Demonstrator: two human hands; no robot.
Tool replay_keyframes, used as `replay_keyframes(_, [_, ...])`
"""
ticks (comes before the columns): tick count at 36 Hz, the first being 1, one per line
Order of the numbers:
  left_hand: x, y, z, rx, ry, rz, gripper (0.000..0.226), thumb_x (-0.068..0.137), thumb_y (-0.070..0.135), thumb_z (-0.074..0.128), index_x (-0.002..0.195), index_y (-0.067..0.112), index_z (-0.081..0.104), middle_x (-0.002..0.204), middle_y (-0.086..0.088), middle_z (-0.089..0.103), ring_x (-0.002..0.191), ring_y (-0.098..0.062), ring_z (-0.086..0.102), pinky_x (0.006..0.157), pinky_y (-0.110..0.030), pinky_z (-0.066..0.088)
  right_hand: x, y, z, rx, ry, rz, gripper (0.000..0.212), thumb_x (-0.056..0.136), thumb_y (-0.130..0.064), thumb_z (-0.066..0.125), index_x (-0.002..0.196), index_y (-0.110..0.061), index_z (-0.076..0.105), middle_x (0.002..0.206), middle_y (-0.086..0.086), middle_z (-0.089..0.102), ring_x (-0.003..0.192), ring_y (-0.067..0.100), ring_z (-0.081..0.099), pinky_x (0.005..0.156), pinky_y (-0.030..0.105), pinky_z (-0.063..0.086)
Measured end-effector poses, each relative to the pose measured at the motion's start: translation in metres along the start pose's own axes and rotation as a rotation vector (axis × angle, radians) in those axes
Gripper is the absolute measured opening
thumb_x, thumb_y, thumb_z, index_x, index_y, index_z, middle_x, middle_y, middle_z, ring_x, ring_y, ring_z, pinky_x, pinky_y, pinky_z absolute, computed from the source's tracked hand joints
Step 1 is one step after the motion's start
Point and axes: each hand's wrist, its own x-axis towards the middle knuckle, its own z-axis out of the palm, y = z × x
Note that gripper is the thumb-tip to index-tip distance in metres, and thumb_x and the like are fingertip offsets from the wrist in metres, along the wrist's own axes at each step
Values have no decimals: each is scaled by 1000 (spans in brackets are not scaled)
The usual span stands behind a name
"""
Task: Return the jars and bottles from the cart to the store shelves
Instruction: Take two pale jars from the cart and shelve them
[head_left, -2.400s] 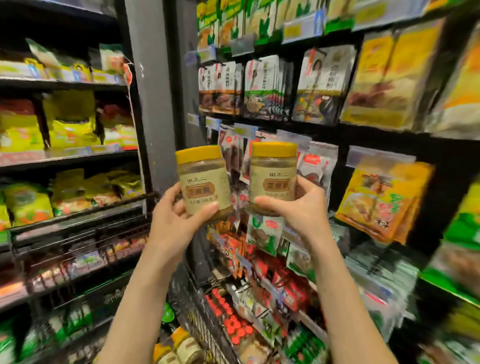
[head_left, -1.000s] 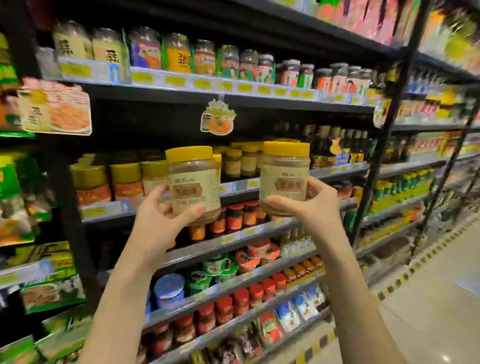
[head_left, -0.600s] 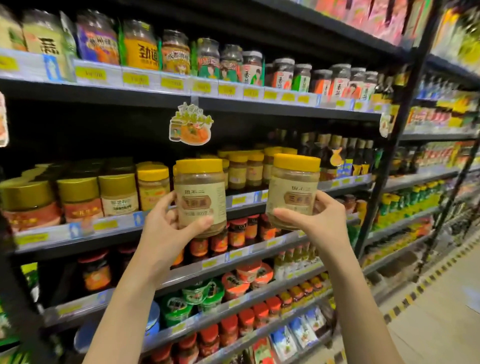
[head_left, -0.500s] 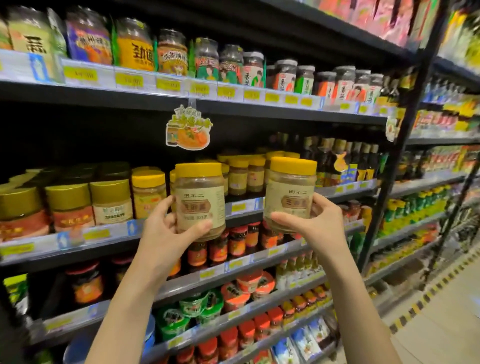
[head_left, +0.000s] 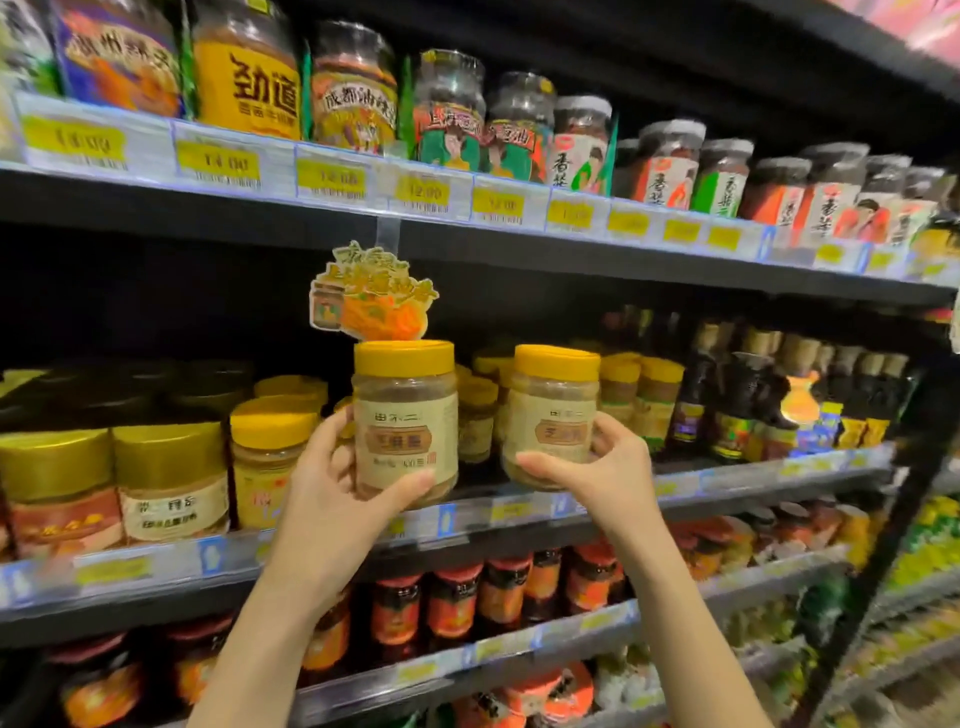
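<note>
Left hand (head_left: 332, 499) grasps yellow-lidded left jar (head_left: 406, 415), thumb across its base. Right hand (head_left: 602, 467) grasps matching right jar (head_left: 553, 415) at 3 o'clock of the first. Both upright, before the middle shelf (head_left: 727, 478); promo tag (head_left: 371, 304) at 12 o'clock.

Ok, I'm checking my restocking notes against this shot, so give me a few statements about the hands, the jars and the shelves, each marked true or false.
1. Each hand holds one yellow-lidded jar: the left hand the left jar, the right hand the right jar. True.
2. Both held jars stand on the shelf. False: they are held in front of the middle shelf.
3. Dark bottles stand right of the yellow-lidded jars. True.
4. A hanging promo tag sits above the left jar. True.
5. The held jars' lids are off. False: both are on.
</note>
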Motion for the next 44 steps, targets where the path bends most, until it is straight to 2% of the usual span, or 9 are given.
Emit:
replay_keyframes(5, [5,-5,-5,46,30,19,93,62,13,80,142,24,33,124,8,60,107,0,59,76,-7,50,28,19,20,-18,-51,0,57,49,-31,90,99,-21,64,92,-9,72,86,4,69,78,26,56])
replay_keyframes(11, [2,-6,-8,44,114,-2,93,49,27,78,134,31,39,115,18,60,100,8,60,74,-7,50,56,40,45,-82,-142,7,71,43,-36,90,104,-17,60,95,-6,71,88,7,68,82,32,57])
replay_keyframes(15, [-2,-6,-9,44,165,-31,80,55,18,80,122,41,42,107,20,62,93,15,61,67,-2,48,68,50,62,-131,-229,53,77,38,-47,88,101,-15,59,94,-1,70,89,14,67,81,37,57])
replay_keyframes(18, [-3,-6,-9,50,200,-42,82,51,20,78,122,41,43,105,23,62,91,16,61,65,-1,47,73,53,71,-193,-304,70,76,38,-49,87,99,-13,59,93,0,68,88,14,65,73,29,54])
replay_keyframes(23, [-7,-5,-8,59,229,-48,92,50,18,78,133,34,41,111,18,64,97,9,62,68,-4,49,78,58,79,-239,-452,78,47,53,-32,90,76,-25,49,74,-14,56,68,-5,53,54,11,40])
replay_keyframes(28, [-12,-3,-9,71,255,-41,89,48,18,77,130,33,44,107,17,69,98,6,63,70,-5,50,80,68,88,-293,-544,106,87,27,-63,82,95,-11,64,91,0,70,83,12,66,70,29,57])
replay_keyframes(32, [-15,-2,-10,78,277,-36,87,49,17,77,127,36,44,106,28,65,97,7,64,69,-5,50,81,67,88,-298,-586,113,76,34,-52,86,94,-10,66,91,0,71,85,12,66,73,29,56])
replay_keyframes(40, [-18,-5,-13,80,292,-34,90,48,19,77,129,35,43,106,20,68,100,4,64,73,-7,51,78,63,85,-282,-632,76,65,45,-41,91,99,-15,65,93,-4,70,87,7,65,67,19,52])
replay_keyframes(44, [-20,-5,-13,83,281,-34,89,50,15,76,131,32,43,108,15,68,99,4,64,71,-5,50,75,62,85,-329,-695,48,72,40,-51,89,100,-18,66,95,-5,71,90,9,65,79,32,57])
